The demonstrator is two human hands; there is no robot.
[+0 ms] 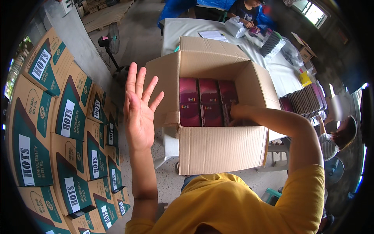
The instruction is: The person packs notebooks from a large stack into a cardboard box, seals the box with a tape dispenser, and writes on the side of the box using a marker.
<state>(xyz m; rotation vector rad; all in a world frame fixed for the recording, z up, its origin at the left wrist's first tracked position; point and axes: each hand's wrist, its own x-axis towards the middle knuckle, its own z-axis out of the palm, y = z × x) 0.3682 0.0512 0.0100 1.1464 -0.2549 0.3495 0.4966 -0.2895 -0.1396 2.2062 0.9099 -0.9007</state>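
An open cardboard box (224, 150) stands in front of me with its flaps folded outward. Inside lie several maroon spiral notebooks (189, 91), set in rows with their covers facing up. My left hand (140, 111) is raised to the left of the box, palm showing, fingers spread, with nothing in it. Reaching over the right wall, my right hand (236, 114) is down inside the box against the notebooks at the right end of the near row. Its fingertips are hidden, so I cannot see whether it grips one.
Stacked printed cartons (68, 119) fill the left side, near a standing fan (112, 39). The box rests at a table with a white cover (173, 29). More notebooks (304, 99) are piled at right. One person (249, 11) works at the far end, another (339, 134) at right.
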